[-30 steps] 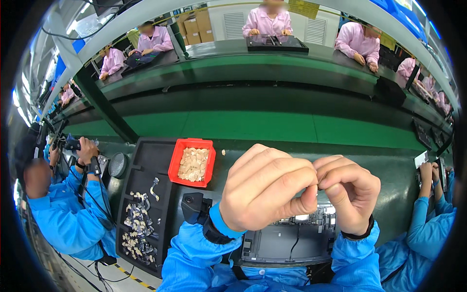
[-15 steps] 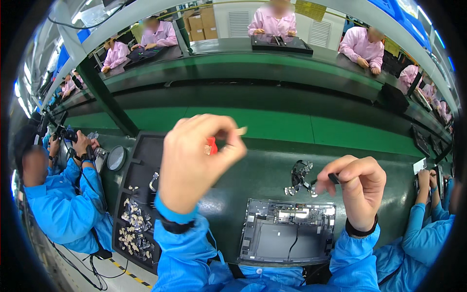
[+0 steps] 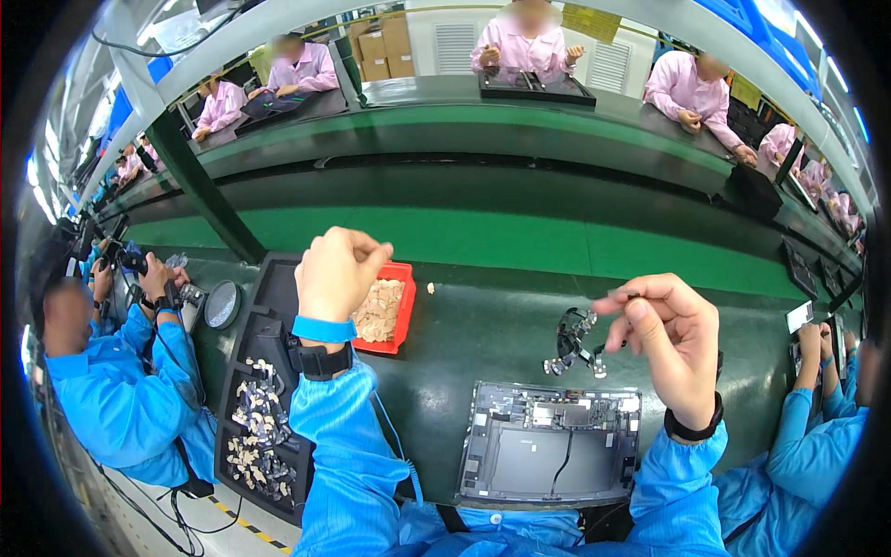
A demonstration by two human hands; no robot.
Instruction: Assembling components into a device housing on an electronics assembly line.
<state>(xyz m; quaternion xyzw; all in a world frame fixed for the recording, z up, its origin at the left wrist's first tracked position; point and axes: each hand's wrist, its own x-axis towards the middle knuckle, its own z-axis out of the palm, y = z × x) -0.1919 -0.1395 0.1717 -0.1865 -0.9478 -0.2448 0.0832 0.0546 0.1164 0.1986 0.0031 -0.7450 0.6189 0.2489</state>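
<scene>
Head view: flex cables [image 3: 572, 342] lie centre-right, long axis roughly upright in frame, just left of right hand [image 3: 676, 343], the nearer one, pinching small dark piece [image 3: 634, 296]; left hand [image 3: 336, 274] overlaps red bin [image 3: 406, 317], centre-left, fingertip closure can't tell.

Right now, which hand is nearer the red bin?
Left. The left hand overlaps the left side of the red bin in view; the right hand is well to its right, past the flex cables.
</scene>
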